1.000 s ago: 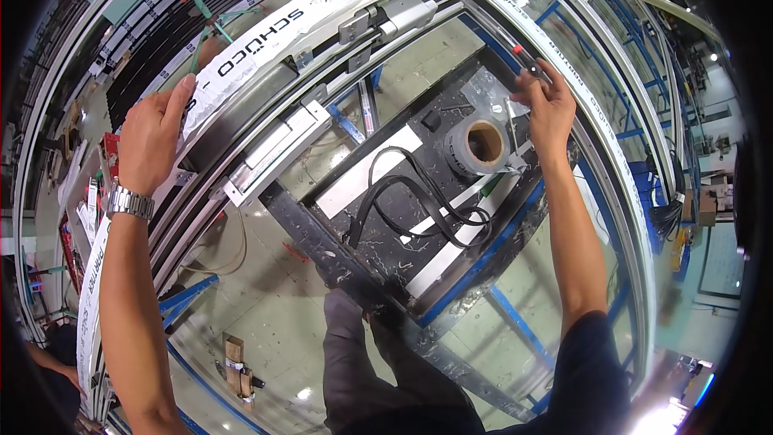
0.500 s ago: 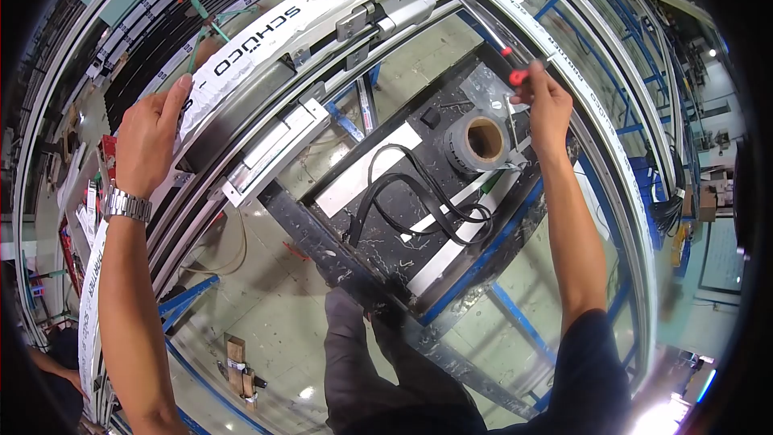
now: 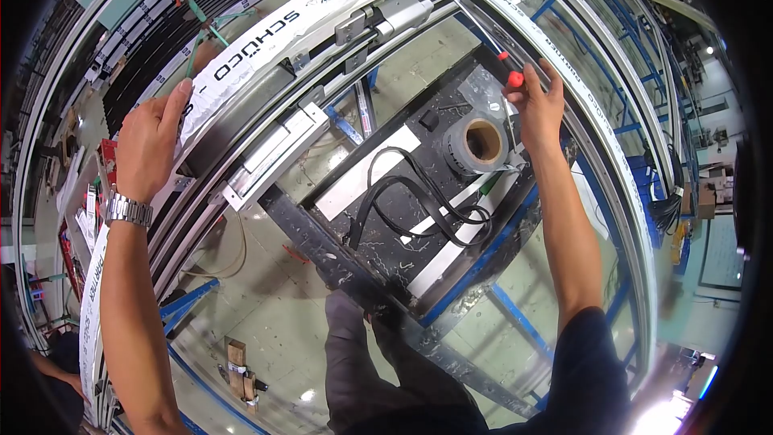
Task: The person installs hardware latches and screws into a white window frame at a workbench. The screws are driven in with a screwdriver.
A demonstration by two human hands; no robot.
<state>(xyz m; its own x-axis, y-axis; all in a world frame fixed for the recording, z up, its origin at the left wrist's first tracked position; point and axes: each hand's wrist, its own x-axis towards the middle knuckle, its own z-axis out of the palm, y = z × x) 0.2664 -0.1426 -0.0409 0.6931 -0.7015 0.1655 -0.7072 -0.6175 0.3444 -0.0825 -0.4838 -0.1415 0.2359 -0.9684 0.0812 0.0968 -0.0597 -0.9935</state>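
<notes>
My left hand (image 3: 149, 145), with a metal watch at its wrist, grips the left part of a long aluminium frame profile (image 3: 241, 60) wrapped in white SCHÜCO film. Its thumb lies along the film; the other fingers are partly hidden. Up on the right, my right hand (image 3: 538, 105) has its fingertips around the red end of a screwdriver (image 3: 515, 79). The thin shaft slants up and left to the frame's corner, where the tip is hard to make out. Metal hardware (image 3: 394, 16) sits along the inner side of the profile, with a silver box-like part (image 3: 278, 153) nearer me.
Inside the frame stands a black trolley top (image 3: 386, 262) carrying a tape roll (image 3: 475, 145), a looped black cable (image 3: 411, 193) and white strips. Blue stand legs (image 3: 519, 318) cross below. Wood pieces (image 3: 237, 366) lie on the floor. Another person's arm (image 3: 56, 370) shows at lower left.
My right hand has shifted slightly left, and its fingers have spread and turned about the screwdriver's red end. My left hand stays on the profile.
</notes>
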